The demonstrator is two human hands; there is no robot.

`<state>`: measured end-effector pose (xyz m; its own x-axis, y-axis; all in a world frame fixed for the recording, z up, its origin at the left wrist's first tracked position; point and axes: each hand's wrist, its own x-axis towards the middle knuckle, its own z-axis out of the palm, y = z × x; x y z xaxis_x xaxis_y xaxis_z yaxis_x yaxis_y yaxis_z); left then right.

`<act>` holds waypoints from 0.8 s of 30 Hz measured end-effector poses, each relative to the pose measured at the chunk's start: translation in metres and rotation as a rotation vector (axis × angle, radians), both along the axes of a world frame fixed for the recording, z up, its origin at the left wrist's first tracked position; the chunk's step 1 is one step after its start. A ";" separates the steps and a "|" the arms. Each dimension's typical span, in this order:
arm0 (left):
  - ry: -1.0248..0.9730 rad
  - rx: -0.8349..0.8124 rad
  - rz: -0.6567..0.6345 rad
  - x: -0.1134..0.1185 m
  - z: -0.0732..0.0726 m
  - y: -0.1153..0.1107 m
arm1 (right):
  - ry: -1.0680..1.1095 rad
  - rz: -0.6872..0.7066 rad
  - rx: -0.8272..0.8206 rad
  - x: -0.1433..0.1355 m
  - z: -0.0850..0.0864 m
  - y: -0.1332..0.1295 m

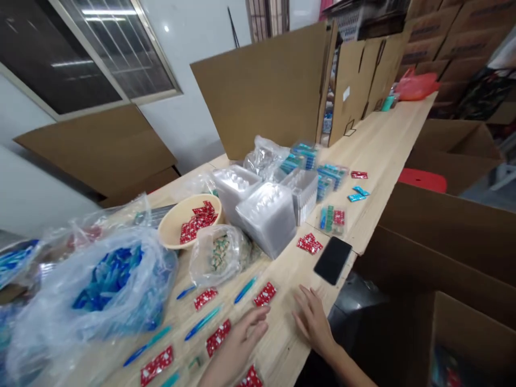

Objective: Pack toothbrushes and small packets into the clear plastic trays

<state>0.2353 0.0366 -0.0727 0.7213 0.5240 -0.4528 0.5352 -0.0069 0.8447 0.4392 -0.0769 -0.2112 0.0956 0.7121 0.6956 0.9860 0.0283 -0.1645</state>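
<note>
My left hand (pixel 242 341) hovers low over the wooden table, its fingers apart and nothing in them, between a red patterned packet (pixel 218 337) and another red packet (pixel 265 294). To its right, my right hand (pixel 312 317) is spread near the table's edge, holding nothing, just below a black phone (pixel 332 260). Blue-green pen-like items (pixel 202 323) lie in a slanted row with the red packets at the left. Part of one more red packet (pixel 250 378) shows beneath my left hand.
A bag of blue items (pixel 116 290), a bowl (pixel 169 228) of red packets, a bag of small green-and-beige pieces (pixel 220 255) and stacked clear trays (pixel 268 215) stand beyond. Filled clear packs (pixel 332 174) lie farther back. Open cardboard boxes (pixel 443 242) stand right of the table.
</note>
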 end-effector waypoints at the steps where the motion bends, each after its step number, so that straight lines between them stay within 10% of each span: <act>1: -0.018 -0.034 -0.010 0.000 0.004 0.000 | 0.003 -0.005 -0.005 -0.003 0.008 0.001; 6: -0.116 -0.189 0.054 -0.014 0.019 -0.010 | 0.168 0.022 0.006 -0.043 0.072 0.009; 10: -0.374 -0.663 0.361 -0.028 0.009 -0.026 | 0.262 0.097 -0.004 -0.095 0.122 0.022; 15: -0.606 -1.058 0.520 -0.045 0.035 -0.016 | 0.110 0.347 -0.087 -0.127 0.127 0.038; 20: -0.774 -0.548 0.640 -0.084 0.106 0.010 | 0.512 0.075 -0.236 -0.117 0.109 0.062; 24: -0.411 0.004 0.497 -0.095 0.103 0.029 | 0.634 0.211 -0.386 -0.106 0.131 0.074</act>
<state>0.1399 0.0660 0.0299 0.5063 0.8415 -0.1885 0.1079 0.1551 0.9820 0.3336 -0.0027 -0.0799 0.2280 0.9407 0.2513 0.6796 0.0310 -0.7329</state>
